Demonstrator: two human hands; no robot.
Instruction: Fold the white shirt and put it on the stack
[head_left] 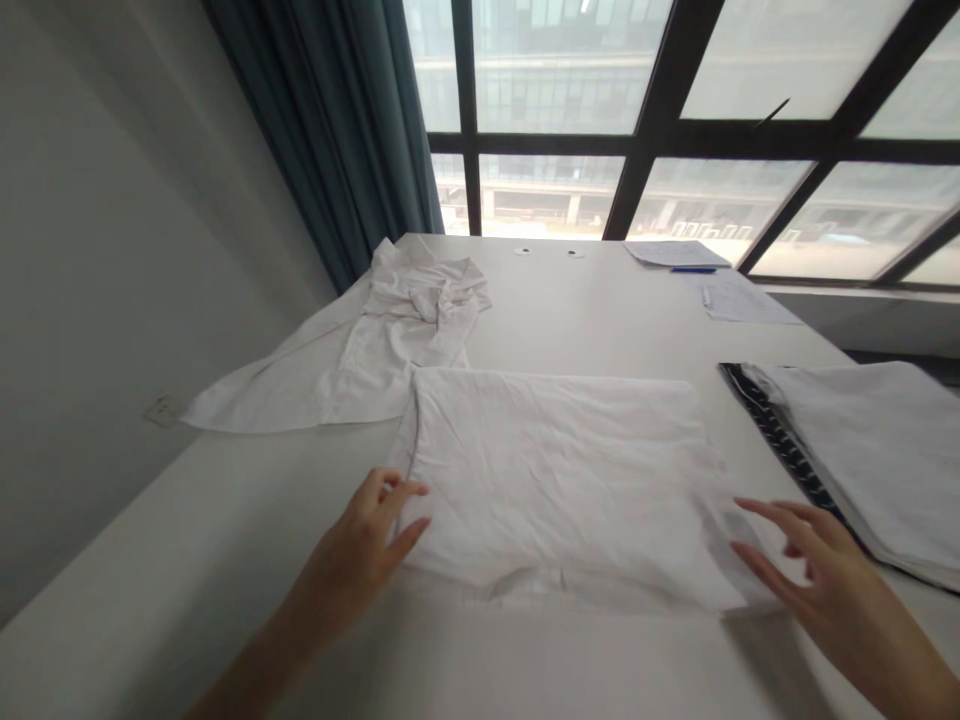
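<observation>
One folded white cloth (555,470) lay on the counter (577,320) between the left hand (371,525) and right hand (817,565), whose fingers (409,541) stood parted at its edges, gripping nothing.

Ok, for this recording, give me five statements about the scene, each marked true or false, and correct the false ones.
1. The left hand is at the left edge of the folded, rectangular white cloth. True.
2. The rumpled white fabric garment lies to the right of the folded cloth. False: it lies beyond it, toward the left.
3. The slim blue pen lies near the dark-framed glass window. True.
4. The dark blue fabric curtain hangs right of the window. False: it hangs on the left.
5. The right hand holds the pen. False: it is at the folded cloth's right side, thumb and forefinger apart.
</observation>
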